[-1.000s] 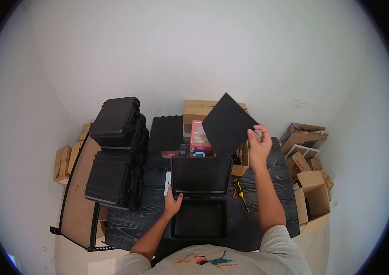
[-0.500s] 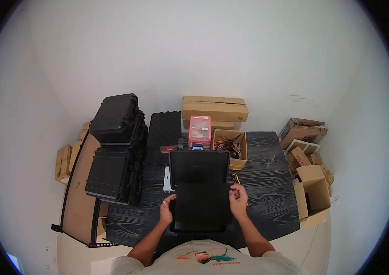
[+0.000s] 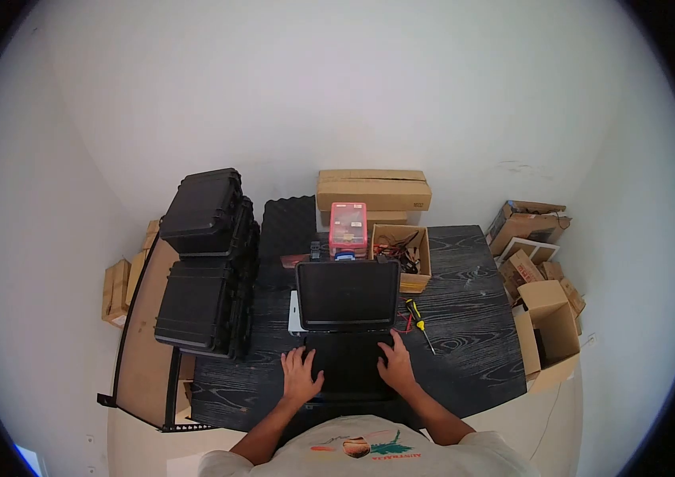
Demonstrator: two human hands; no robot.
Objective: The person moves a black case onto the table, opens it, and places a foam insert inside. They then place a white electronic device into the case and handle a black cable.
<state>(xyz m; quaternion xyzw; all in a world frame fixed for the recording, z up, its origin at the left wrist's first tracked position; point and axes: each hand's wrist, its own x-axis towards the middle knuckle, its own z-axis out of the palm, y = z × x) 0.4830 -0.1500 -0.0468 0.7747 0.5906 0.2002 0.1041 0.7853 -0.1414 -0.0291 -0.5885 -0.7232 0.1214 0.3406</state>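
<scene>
An open black case lies on the dark wood-grain table (image 3: 464, 350), its lid (image 3: 348, 292) raised at the back. A flat black panel (image 3: 349, 362) sits in the case's base. My left hand (image 3: 302, 378) rests at the panel's left side with its fingers spread. At the right side my right hand (image 3: 396, 366) lies with its fingers apart, touching the panel or the case's rim. A yellow and black screwdriver (image 3: 416, 316) is right of the lid, and a white object (image 3: 294, 312) shows at its left.
Stacked black cases (image 3: 198, 302) stand at the left. Behind the lid are a red clear-topped box (image 3: 348, 226), a carton of cables (image 3: 401, 258) and a long cardboard box (image 3: 373, 189). An open carton (image 3: 554, 334) is right of the table.
The black panel, raised and held between both hands before, now lies down in the case's base. Both hands have opened and lie flatter, and the screwdriver is now fully in sight.
</scene>
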